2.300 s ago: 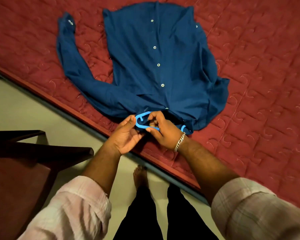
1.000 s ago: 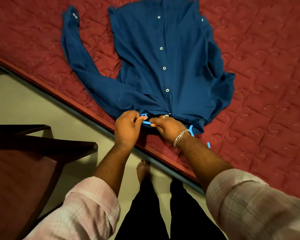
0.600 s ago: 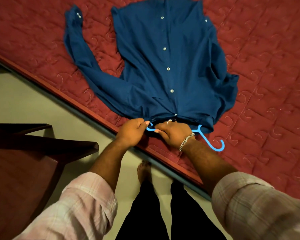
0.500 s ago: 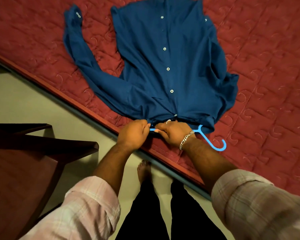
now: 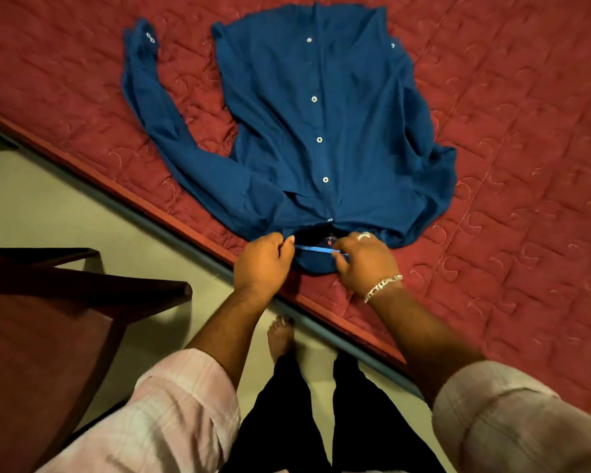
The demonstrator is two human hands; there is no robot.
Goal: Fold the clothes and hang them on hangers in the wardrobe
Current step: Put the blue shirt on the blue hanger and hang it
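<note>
Hook that stuck out lower right of the collar 0.5 s ago is gone from view; only a short blue bar of the hanger (image 5: 316, 249) shows now, so it has slid into the shirt.

Bed (image 5: 526, 131) fills the upper and right frame. Shirt (image 5: 321, 131) lies flat on it, buttoned front up, collar toward the person at centre frame, left-frame sleeve flung to the upper left.

Left hand (image 5: 261, 262) has fingers curled, pinching the collar edge and likely the bar's left end. Right hand (image 5: 364, 262) pinches the bar's right end at the collar opening.

Key relation: bar's long axis runs left-right across the neck opening, directly between both hands, equally near each. Judgement: next, seat the hanger arms into the shoulders.

Hidden: hook and both hanger arms. Right-frame sleeve is bunched, layout unclear. Collar label unreadable. Wardrobe not in view.
</note>
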